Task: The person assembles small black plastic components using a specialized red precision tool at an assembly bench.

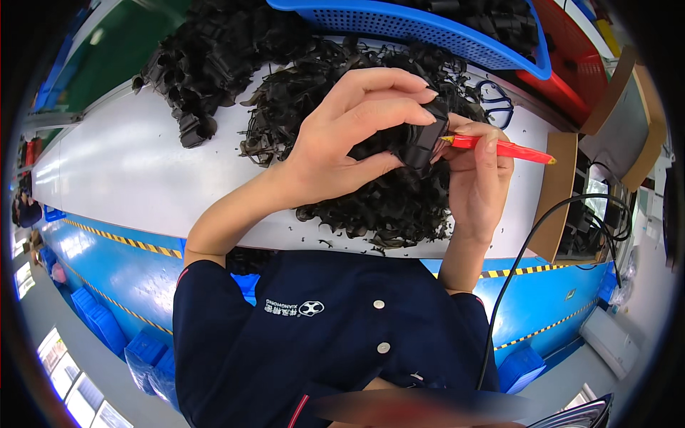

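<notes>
My left hand (349, 135) is closed round a black molded plastic part (426, 139), fingers over its top and thumb at its lower side. In my right hand (477, 167) is a slim tool with a red handle (510, 148), gripped like a pen. Its tip meets the right edge of the black part. Beneath both hands spreads a heap of thin black plastic scraps (385, 210). What kind of blade or point the tool has is too small to make out.
A pile of black plastic parts (214, 53) lies at the back left of the white table (128, 157). Behind the scraps stands a blue perforated basket (421, 32) holding more black parts. At the right are a red basket (564, 93), a cardboard box (556, 196) and a black cable (524, 246).
</notes>
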{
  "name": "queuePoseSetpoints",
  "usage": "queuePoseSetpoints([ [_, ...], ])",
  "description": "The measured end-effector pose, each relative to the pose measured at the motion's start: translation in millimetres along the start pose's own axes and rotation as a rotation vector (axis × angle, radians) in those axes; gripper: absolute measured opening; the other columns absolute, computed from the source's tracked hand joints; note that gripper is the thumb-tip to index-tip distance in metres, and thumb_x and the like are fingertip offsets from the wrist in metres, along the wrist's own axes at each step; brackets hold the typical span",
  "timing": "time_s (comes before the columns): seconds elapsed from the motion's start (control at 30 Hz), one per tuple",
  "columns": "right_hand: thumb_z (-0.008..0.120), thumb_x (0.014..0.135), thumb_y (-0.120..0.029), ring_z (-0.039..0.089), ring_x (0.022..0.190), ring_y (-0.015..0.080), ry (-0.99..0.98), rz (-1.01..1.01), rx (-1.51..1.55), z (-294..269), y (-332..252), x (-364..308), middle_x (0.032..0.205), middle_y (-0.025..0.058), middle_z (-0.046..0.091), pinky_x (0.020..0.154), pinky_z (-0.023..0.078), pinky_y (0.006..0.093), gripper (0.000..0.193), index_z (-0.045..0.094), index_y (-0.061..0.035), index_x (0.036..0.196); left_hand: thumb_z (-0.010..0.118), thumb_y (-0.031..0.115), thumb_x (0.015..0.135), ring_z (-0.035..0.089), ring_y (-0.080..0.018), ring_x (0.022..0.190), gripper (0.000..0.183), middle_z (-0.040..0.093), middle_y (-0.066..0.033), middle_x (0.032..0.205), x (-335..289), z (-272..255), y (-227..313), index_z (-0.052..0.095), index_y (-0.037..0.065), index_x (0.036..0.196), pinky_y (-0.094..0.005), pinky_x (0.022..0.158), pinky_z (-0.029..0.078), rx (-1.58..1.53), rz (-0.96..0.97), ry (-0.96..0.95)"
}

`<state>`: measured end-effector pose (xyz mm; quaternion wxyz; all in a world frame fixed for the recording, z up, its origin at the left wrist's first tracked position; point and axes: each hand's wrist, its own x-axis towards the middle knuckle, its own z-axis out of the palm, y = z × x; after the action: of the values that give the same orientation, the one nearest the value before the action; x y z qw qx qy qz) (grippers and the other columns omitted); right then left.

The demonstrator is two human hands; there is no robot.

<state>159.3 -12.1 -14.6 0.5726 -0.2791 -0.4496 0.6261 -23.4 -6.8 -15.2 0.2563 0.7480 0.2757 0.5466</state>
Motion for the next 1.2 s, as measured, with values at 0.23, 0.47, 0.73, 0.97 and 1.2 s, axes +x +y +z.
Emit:
queuePoseSetpoints([
  [0.23,0.057,0.085,-0.012,0.060,0.075,0.0185,0.234,-0.200,-0.259,3.3,6.0,-3.8,0.089,0.0178,0.063,0.070,0.049,0.0273,0.020,0.059,0.0075,0.090,0.072,-0.007,0.059,0.054,-0.0200,0.095,0.056,0.045,-0.0119,0.115,-8.4,2.6,1.6,0.055,0.004,0.111,-0.0273,0.080,0.047,-0.058,-0.181,-0.065],
  [0.47,0.053,0.086,-0.006,0.060,0.079,0.0208,0.285,-0.630,-0.707,1.7,15.6,0.5,0.087,0.0173,0.064,0.075,0.048,0.0289,0.017,0.060,0.0086,0.091,0.054,0.001,0.074,0.049,-0.0190,0.101,0.043,0.046,-0.0138,0.115,-14.1,-3.7,0.3,0.046,-0.004,0.116,-0.0311,0.085,0.041,-0.053,-0.241,0.003],
  [0.73,0.063,0.077,-0.007,0.060,0.078,0.0258,-0.071,-0.675,-0.693,9.3,17.1,-8.3,0.084,0.0139,0.063,0.069,0.048,0.0314,0.016,0.060,0.0003,0.091,0.059,0.014,0.085,0.051,-0.0069,0.070,0.026,0.057,-0.0050,0.079,-13.6,13.1,12.2,0.058,-0.005,0.102,-0.0211,0.066,0.044,-0.314,-0.620,0.141],
  [0.97,0.060,0.081,-0.016,0.059,0.076,0.0246,-0.326,-0.547,-0.468,10.7,14.2,-6.8,0.084,0.0141,0.063,0.068,0.047,0.0318,0.017,0.062,-0.0007,0.088,0.061,0.017,0.084,0.050,-0.0125,0.102,0.042,0.053,-0.0060,0.111,-11.0,5.7,11.9,0.046,0.000,0.119,-0.0291,0.090,0.040,-0.731,-0.789,0.036],
  [1.2,0.052,0.087,-0.021,0.056,0.090,0.0243,0.001,-0.380,-0.271,8.1,15.7,3.2,0.103,0.0211,0.058,0.079,0.046,0.0336,0.025,0.061,0.0027,0.088,0.072,0.002,0.071,0.056,-0.0063,0.078,0.040,0.058,-0.0011,0.089,-8.4,0.6,9.6,0.053,-0.001,0.106,-0.0206,0.070,0.048,-0.785,-0.667,0.024],
])
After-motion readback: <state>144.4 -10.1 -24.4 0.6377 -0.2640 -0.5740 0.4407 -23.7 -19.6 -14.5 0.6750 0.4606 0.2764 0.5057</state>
